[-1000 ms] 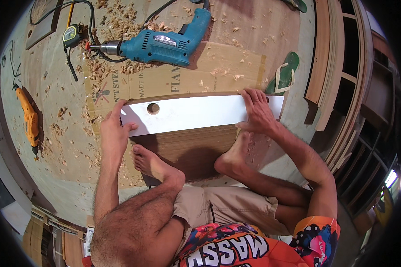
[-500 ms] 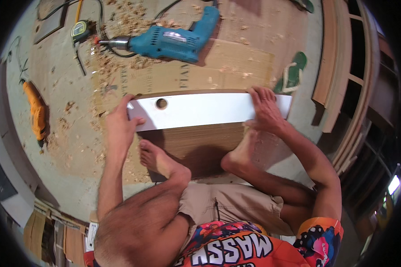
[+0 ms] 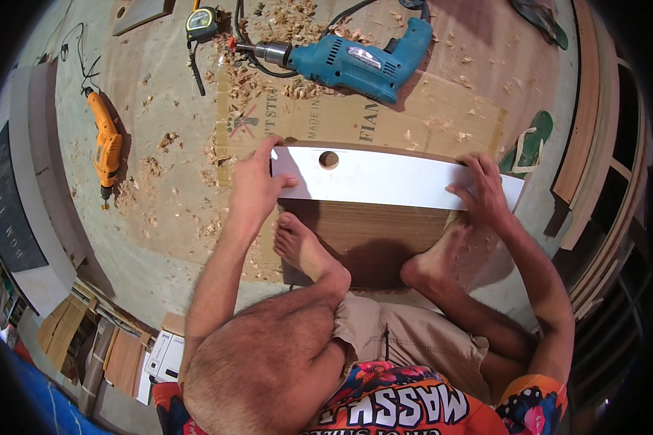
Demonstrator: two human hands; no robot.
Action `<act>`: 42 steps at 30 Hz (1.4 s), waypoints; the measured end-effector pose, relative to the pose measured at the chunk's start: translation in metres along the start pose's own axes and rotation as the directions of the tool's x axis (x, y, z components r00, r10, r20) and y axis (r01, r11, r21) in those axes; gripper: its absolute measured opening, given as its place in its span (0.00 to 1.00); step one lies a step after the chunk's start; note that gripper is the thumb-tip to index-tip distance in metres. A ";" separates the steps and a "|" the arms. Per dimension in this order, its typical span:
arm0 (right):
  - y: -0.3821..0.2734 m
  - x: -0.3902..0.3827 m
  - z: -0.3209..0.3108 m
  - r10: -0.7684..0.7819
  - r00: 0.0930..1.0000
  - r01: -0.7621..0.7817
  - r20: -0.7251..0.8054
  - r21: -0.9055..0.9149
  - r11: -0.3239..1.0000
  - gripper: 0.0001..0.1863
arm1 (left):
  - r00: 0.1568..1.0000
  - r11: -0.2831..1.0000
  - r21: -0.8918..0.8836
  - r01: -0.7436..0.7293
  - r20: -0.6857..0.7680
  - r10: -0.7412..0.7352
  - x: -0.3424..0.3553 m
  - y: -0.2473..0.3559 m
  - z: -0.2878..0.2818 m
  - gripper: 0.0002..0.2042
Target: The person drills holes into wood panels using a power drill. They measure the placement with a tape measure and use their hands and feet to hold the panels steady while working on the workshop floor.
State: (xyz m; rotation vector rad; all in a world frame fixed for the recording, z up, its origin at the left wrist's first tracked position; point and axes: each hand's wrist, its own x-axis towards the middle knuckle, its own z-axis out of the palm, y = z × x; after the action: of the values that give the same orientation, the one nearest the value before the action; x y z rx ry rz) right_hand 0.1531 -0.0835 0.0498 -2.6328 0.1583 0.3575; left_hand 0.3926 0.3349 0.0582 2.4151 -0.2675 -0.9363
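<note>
Board (image 3: 384,176) reaches from left grip (image 3: 256,187) past right grip (image 3: 486,194).

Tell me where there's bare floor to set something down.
Bare floor shows between the orange power tool and the grey panel left of it; another nearly bare patch lies between that tool's tip and the left forearm. Crowded: around the teal drill, with shavings and tape measure, and along the gripped white board.
</note>
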 end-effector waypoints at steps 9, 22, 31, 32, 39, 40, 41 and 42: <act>-0.001 0.019 -0.007 0.150 0.988 -0.150 0.021 0.253 0.956 0.19 | 0.996 0.993 0.087 -0.083 -0.021 0.085 0.002 -0.005 -0.001 0.35; 0.003 0.017 -0.002 0.186 0.982 -0.162 -0.034 0.355 0.921 0.18 | 0.998 0.998 0.015 -0.065 -0.015 0.065 0.002 -0.001 0.001 0.36; 0.010 0.018 -0.016 0.166 0.986 -0.164 0.024 0.332 0.929 0.19 | 0.997 0.994 0.079 -0.072 -0.026 0.074 0.002 -0.003 0.003 0.37; 0.010 0.018 -0.016 0.155 0.988 -0.155 0.029 0.327 0.932 0.18 | 0.997 0.995 0.077 -0.064 -0.027 0.066 0.001 -0.002 0.003 0.37; 0.008 0.020 -0.012 0.154 0.987 -0.159 0.040 0.329 0.931 0.15 | 0.997 0.995 0.072 -0.068 -0.039 0.071 0.000 -0.003 -0.001 0.36; 0.007 0.021 -0.012 0.133 0.990 -0.138 0.037 0.305 0.942 0.15 | 0.996 0.992 0.102 -0.076 -0.042 0.080 0.000 -0.003 -0.002 0.36; 0.007 0.022 -0.014 0.111 0.993 -0.116 0.035 0.282 0.952 0.15 | 0.998 0.994 0.095 -0.048 -0.031 0.051 0.000 0.000 -0.004 0.35; 0.011 0.019 -0.019 0.094 0.995 -0.100 0.038 0.247 0.964 0.16 | 0.999 0.996 0.071 -0.047 -0.018 0.048 0.002 0.004 0.004 0.35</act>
State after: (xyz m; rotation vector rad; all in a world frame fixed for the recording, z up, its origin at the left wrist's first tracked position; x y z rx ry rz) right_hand 0.1736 -0.1029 0.0557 -2.3769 0.3044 0.3783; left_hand 0.3912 0.3298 0.0570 2.4693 -0.3546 -0.8948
